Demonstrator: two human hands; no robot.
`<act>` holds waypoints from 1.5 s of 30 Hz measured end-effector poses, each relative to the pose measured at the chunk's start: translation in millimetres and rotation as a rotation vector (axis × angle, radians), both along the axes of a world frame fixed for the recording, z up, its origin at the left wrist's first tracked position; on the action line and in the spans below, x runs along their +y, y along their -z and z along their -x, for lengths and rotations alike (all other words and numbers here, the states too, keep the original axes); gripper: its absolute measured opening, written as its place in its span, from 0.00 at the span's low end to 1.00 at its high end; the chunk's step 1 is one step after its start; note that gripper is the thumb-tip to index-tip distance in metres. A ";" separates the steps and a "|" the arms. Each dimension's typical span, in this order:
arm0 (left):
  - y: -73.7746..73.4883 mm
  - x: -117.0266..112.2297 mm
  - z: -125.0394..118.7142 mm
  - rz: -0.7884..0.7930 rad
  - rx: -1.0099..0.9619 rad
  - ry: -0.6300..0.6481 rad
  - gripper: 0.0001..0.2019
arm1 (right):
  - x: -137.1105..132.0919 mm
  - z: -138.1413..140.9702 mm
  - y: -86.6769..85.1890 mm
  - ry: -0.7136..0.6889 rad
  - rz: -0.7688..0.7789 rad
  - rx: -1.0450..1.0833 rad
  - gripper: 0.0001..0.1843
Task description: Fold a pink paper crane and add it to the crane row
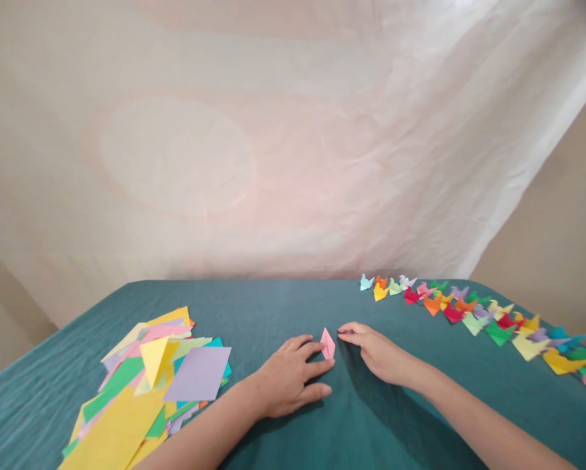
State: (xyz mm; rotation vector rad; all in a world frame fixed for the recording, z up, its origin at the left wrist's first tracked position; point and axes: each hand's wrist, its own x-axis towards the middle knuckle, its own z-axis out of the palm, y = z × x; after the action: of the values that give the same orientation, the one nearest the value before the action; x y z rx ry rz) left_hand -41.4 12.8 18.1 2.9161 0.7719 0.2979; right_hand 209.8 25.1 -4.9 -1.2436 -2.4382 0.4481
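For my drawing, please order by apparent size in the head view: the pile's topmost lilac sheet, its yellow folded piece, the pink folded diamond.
1. Lilac sheet
2. Yellow folded piece
3. Pink folded diamond

The only view looks from the person's head, forward and down across the table [283,307] to a pale cloth [293,156] behind. It sits near the left hand [295,375] and right hand [371,349].

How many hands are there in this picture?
2. The left hand touches the small folded pink paper, and the right hand is just to the right, not touching that paper. No other hands show.
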 end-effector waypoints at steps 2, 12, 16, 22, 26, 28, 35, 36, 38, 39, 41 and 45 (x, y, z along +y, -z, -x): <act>-0.9 0.2 -0.4 0.007 -0.006 0.011 0.22 | -10.1 -0.7 -0.5 0.004 -0.002 -0.011 0.35; 4.2 0.2 -6.7 -0.008 -0.067 0.025 0.17 | -28.6 9.5 10.9 0.061 -0.147 -0.098 0.33; 6.9 0.9 -8.9 -0.025 -0.081 0.015 0.17 | -27.4 8.9 15.9 0.055 -0.183 -0.071 0.33; 6.4 2.2 -8.9 -0.039 -0.089 0.029 0.16 | -29.9 12.0 15.2 0.052 -0.188 -0.035 0.34; 6.6 3.1 -9.3 -0.025 -0.072 0.024 0.17 | -29.8 12.9 16.1 0.067 -0.180 0.005 0.34; 6.6 3.8 -9.5 -0.016 -0.065 0.016 0.19 | -29.3 13.4 16.8 0.072 -0.176 0.025 0.35; 4.9 5.1 -10.1 -0.010 -0.063 -0.008 0.20 | -29.1 16.0 19.7 0.071 -0.167 0.086 0.35; 4.8 4.9 -10.1 -0.011 -0.064 -0.010 0.19 | -29.2 16.4 20.6 0.073 -0.166 0.091 0.35; 4.7 4.5 -9.8 -0.011 -0.070 -0.014 0.19 | -29.4 17.5 22.6 0.079 -0.170 0.101 0.35; 4.7 4.3 -9.6 -0.012 -0.072 -0.016 0.19 | -29.5 18.3 23.5 0.079 -0.174 0.105 0.35; 4.7 4.0 -9.2 -0.013 -0.075 -0.019 0.19 | -29.5 20.2 24.7 0.074 -0.186 0.117 0.35; 4.3 4.3 -8.8 -0.014 -0.091 -0.014 0.19 | -29.3 24.0 24.0 0.067 -0.203 0.123 0.35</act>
State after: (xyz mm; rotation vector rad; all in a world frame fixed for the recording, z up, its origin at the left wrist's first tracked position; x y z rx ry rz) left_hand -32.7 17.2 13.7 2.8878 0.7803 0.4358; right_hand 185.8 -4.2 -28.9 -1.1719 -2.2682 0.2433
